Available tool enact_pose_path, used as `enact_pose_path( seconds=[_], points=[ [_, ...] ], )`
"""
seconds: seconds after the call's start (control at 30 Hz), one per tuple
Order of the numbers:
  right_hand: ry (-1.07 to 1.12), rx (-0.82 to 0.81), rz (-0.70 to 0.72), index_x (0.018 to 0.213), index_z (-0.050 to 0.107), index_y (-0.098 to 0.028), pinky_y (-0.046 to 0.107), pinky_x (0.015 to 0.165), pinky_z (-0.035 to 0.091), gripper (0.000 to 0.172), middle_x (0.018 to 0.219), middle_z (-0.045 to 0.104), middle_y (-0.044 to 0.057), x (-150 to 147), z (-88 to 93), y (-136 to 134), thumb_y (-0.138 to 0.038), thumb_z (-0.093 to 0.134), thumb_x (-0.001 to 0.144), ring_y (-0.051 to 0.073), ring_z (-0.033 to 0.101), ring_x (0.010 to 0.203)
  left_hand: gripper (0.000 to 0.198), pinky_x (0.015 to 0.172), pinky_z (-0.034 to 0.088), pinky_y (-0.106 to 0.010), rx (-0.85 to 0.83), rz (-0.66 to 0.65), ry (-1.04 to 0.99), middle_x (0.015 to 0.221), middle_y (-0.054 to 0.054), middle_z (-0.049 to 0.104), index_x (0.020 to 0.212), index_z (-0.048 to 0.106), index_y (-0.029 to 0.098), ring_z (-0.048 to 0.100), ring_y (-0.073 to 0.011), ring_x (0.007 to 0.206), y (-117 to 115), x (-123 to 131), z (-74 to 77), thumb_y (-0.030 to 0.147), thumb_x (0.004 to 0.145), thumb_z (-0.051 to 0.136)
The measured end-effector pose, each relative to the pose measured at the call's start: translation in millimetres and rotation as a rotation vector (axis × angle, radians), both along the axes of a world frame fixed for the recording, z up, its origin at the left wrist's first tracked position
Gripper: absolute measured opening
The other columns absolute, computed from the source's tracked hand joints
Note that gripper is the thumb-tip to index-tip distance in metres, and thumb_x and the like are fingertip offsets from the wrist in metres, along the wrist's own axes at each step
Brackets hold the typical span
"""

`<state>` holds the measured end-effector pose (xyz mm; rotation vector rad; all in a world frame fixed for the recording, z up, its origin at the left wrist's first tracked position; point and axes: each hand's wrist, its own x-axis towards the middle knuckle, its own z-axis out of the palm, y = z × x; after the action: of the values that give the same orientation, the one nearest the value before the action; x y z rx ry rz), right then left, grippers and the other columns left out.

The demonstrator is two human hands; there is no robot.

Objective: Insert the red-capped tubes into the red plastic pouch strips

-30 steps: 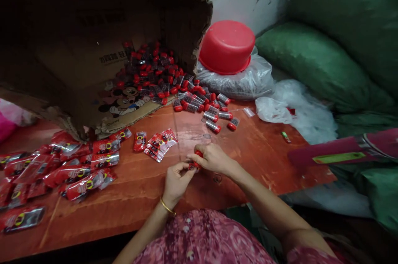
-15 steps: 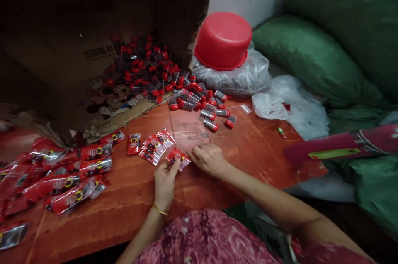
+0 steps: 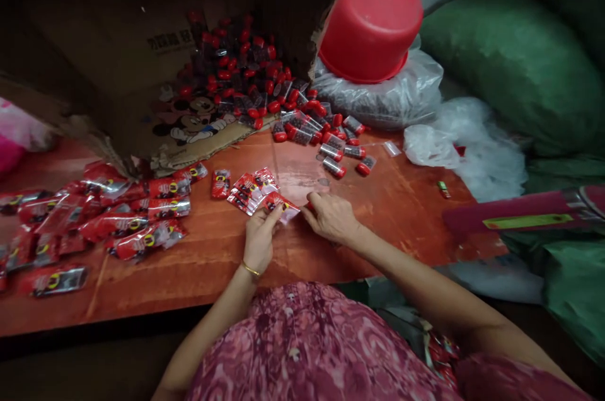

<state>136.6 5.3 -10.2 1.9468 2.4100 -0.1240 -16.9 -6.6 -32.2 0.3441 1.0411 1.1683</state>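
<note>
My left hand (image 3: 259, 238) pinches a small red printed plastic packet (image 3: 278, 200) between thumb and fingers, its clear end pointing right. Close by that clear end is my right hand (image 3: 333, 219), fingers curled; a bit of red shows at its fingertips, but what it holds is hidden. Just beyond the left hand lie several flat red packets (image 3: 246, 190) overlapping in a fan, with a single packet (image 3: 220, 184) to their left. Farther back, small clear tubes with red caps (image 3: 334, 166) and dark contents spill onto the table.
An open cardboard box (image 3: 189, 152) on its side holds a heap of red-capped tubes. Filled red packets (image 3: 135, 224) are piled at left. A red basin (image 3: 373, 29) sits upside down on a plastic bag (image 3: 378, 98). Green sacks (image 3: 515, 67) and a pink pole (image 3: 529, 212) are at right.
The view has shifted, so the table and its things appear higher and slightly farther right. My left hand still holds the packet; my right hand stays beside its clear end.
</note>
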Motion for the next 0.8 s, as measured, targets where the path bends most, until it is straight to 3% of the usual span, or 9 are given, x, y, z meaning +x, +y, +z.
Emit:
enact_pose_path(
  seconds=[0.2,0.47,0.6,0.8],
  points=[
    [0.239,-0.078,-0.120,0.088,0.059,-0.017,0.025,0.054,0.029,0.028,0.072,0.066,0.007,12,3.7,-6,-0.042,0.048,0.083,0.019,0.058,0.063,0.032,0.054,0.044,-0.017,-0.061,0.028,-0.037,0.065,0.001,0.067,0.070,0.060,0.015,0.059,-0.0078,0.055,-1,-12,14.1,0.031,0.050,0.079],
    [0.933,-0.223,-0.235,0.065,0.059,-0.016,0.023,0.052,0.037,0.029,0.059,0.058,-0.001,25,-25.6,-7,-0.045,0.058,0.069,0.012,0.050,0.053,0.035,0.055,0.043,-0.018,-0.031,-0.001,0.062,0.060,0.002,0.064,0.065,0.060,0.014,0.058,-0.0070,0.055,-7,-4,12.3,0.036,0.047,0.081],
    [0.987,-0.172,-0.282,0.067,0.059,-0.015,0.023,0.050,0.034,0.031,0.057,0.053,-0.002,20,-36.0,6,-0.046,0.061,0.064,0.011,0.044,0.052,0.036,0.053,0.042,-0.017,-0.047,-0.007,0.099,0.059,0.003,0.064,0.063,0.061,0.014,0.055,-0.0059,0.052,-4,0,14.3,0.037,0.045,0.081],
    [0.941,-0.139,-0.163,0.078,0.063,-0.014,0.024,0.052,0.035,0.033,0.062,0.056,0.000,15,-38.4,13,-0.046,0.058,0.070,0.012,0.045,0.054,0.036,0.052,0.042,-0.018,-0.081,-0.016,0.090,0.063,0.001,0.066,0.068,0.061,0.015,0.057,-0.0075,0.052,0,-7,14.4,0.038,0.047,0.080]
  ],
)
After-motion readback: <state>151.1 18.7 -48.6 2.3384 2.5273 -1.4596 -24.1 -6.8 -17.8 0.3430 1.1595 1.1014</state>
